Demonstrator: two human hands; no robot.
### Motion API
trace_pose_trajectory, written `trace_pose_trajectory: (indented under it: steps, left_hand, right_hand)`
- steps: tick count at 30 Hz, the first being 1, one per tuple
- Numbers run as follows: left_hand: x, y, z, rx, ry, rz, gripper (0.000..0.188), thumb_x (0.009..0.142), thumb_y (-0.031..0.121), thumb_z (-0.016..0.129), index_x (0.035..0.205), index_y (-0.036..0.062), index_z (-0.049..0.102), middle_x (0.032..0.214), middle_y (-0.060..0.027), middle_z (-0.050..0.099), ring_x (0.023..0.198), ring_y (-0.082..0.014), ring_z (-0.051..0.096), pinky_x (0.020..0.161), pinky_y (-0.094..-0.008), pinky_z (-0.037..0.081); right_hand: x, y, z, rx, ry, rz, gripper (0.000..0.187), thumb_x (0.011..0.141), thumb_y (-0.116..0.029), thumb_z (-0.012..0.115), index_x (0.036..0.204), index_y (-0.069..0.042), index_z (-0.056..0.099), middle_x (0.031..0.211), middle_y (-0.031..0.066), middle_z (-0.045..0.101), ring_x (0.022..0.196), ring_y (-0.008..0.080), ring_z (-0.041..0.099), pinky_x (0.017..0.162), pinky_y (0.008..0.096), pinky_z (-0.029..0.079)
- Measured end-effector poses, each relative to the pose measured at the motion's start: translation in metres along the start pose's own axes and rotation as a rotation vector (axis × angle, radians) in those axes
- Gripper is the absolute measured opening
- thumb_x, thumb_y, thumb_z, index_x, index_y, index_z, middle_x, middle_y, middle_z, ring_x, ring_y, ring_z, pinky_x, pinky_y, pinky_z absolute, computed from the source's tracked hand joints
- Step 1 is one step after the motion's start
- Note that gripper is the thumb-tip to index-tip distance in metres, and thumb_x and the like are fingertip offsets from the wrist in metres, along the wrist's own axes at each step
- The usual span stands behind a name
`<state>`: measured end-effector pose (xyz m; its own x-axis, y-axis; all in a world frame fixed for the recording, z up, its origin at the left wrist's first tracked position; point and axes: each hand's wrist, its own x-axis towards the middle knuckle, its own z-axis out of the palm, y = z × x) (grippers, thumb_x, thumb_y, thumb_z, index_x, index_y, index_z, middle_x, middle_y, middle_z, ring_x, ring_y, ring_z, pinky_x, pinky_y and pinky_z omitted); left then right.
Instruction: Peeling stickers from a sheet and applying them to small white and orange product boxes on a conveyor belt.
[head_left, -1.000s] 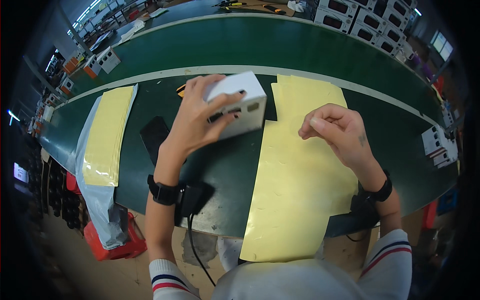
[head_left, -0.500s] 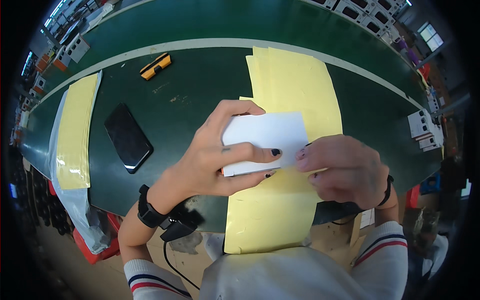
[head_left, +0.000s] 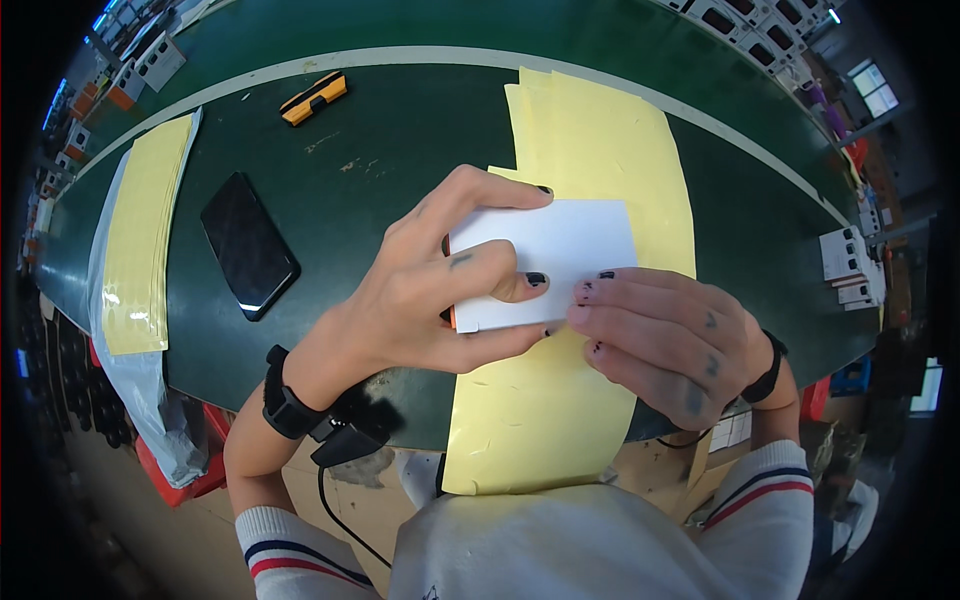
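Observation:
A small white box (head_left: 560,235) with an orange side showing at its left end lies above the yellow sheets. My left hand (head_left: 440,262) grips it from the left, fingers along the far and near edges and one bent finger pressing on the top. My right hand (head_left: 680,335) rests over the box's near right corner. Its fingers are drawn together, with the tips against the white top; anything pinched between them is hidden. Beneath both hands a stack of yellow glossy sheets (head_left: 545,430) runs from the table's near edge toward the far side.
On the left of the dark green table (head_left: 400,130) lie a black phone (head_left: 250,247) and another yellow sheet stack (head_left: 140,240) on a plastic bag (head_left: 150,420). An orange and black cutter (head_left: 314,98) lies farther back. White boxes (head_left: 850,268) stand at the far right.
My right hand has moved left, farther onto the box, and its blur is gone. The left hand's finger on top is more bent. The whole view has shifted slightly.

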<state>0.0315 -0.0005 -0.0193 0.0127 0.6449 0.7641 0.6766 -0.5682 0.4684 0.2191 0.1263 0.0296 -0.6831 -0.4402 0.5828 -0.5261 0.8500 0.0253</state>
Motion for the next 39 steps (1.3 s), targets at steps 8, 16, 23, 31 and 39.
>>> trace_pose_trajectory:
  steps: [8, 16, 23, 31, 39]
  left_hand:
    - [0.0, 0.002, -0.001, 0.018, -0.006, -0.014, 0.024, 0.055, 0.012, 0.077, 0.067, 0.0059, 0.058, 0.107, -0.0195, 0.057, 0.087, -0.0273, 0.061, 0.06, -0.0289, 0.048]
    - [-0.001, 0.001, 0.0, 0.008, 0.004, -0.022, 0.025, 0.054, 0.011, 0.079, 0.066, 0.0066, 0.057, 0.107, -0.0195, 0.057, 0.085, -0.027, 0.061, 0.059, -0.029, 0.048]
    - [0.001, 0.0, -0.001, -0.007, -0.014, -0.012, 0.024, 0.054, 0.011, 0.077, 0.066, 0.0052, 0.057, 0.109, -0.02, 0.057, 0.088, -0.0283, 0.059, 0.061, -0.0301, 0.047]
    - [0.001, 0.002, 0.0, -0.01, -0.017, -0.009, 0.025, 0.054, 0.011, 0.078, 0.069, 0.0051, 0.059, 0.109, -0.0197, 0.056, 0.089, -0.0293, 0.059, 0.067, -0.0331, 0.05]
    - [-0.004, -0.002, -0.004, -0.104, -0.099, -0.043, 0.054, 0.057, 0.016, 0.084, 0.102, 0.0093, 0.056, 0.116, -0.0199, 0.049, 0.104, -0.0344, 0.053, 0.083, -0.0387, 0.048]
  right_hand:
    - [-0.003, 0.002, 0.003, -0.104, -0.104, -0.163, 0.012, 0.071, -0.006, 0.065, 0.082, 0.001, 0.065, 0.098, 0.0147, 0.064, 0.097, 0.0298, 0.062, 0.085, 0.0376, 0.052]
    - [-0.001, -0.002, -0.014, 0.122, -0.01, 0.169, 0.017, 0.067, -0.013, 0.073, 0.084, -0.012, 0.068, 0.093, 0.0008, 0.062, 0.079, 0.0166, 0.056, 0.07, 0.0292, 0.041]
    - [0.006, 0.0, 0.026, 0.017, 0.128, 0.304, 0.03, 0.061, -0.014, 0.081, 0.088, -0.019, 0.07, 0.089, -0.0039, 0.055, 0.076, 0.015, 0.048, 0.069, 0.0317, 0.034]
    - [-0.009, 0.006, 0.014, -0.087, 0.063, 0.358, 0.03, 0.06, -0.023, 0.081, 0.086, -0.024, 0.068, 0.089, -0.0079, 0.049, 0.087, 0.0141, 0.048, 0.075, 0.0328, 0.03]
    - [-0.021, 0.011, -0.005, 0.248, -0.08, 0.599, 0.066, 0.066, -0.028, 0.081, 0.123, -0.016, 0.05, 0.125, 0.0139, 0.043, 0.112, 0.0322, 0.046, 0.095, 0.0426, 0.037]
